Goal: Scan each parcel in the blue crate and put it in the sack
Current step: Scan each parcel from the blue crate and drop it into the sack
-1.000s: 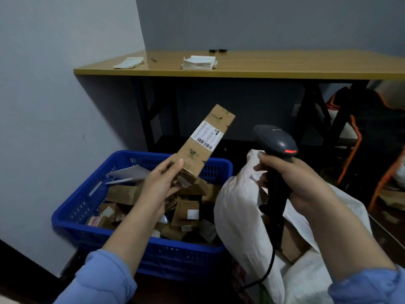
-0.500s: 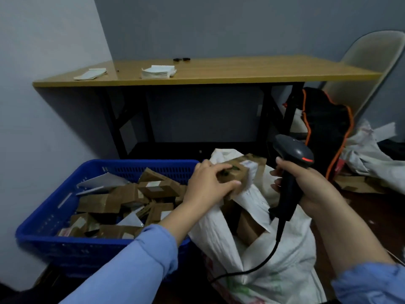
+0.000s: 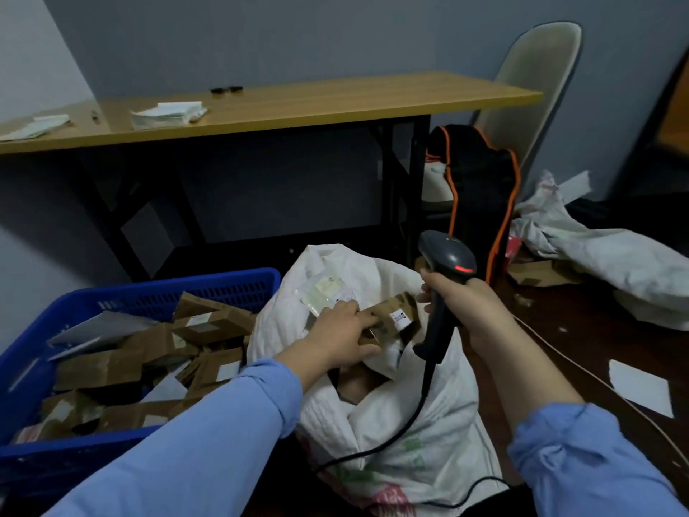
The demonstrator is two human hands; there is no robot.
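Note:
My left hand (image 3: 345, 332) holds a long brown cardboard parcel (image 3: 397, 315) with a white label over the open mouth of the white sack (image 3: 410, 423). The parcel lies roughly level, its far end toward the scanner. My right hand (image 3: 464, 307) grips the handle of a dark handheld barcode scanner (image 3: 445, 278), whose red light shows and whose black cable hangs down across the sack. The blue crate (image 3: 123, 292) stands left of the sack with several brown parcels (image 3: 156, 352) piled inside.
A wooden table (image 3: 298, 106) with black legs stands behind, carrying paper stacks (image 3: 167, 114). A pale chair (image 3: 537, 80) and a black bag with orange trim (image 3: 477, 188) stand to the right. Crumpled white sacks (image 3: 604, 251) and paper scraps (image 3: 639, 386) lie on the dark floor at right.
My left hand has carried the parcel from above the crate, where it was held up, rightward and down to the sack's mouth. The view has turned right. My right hand keeps holding the scanner.

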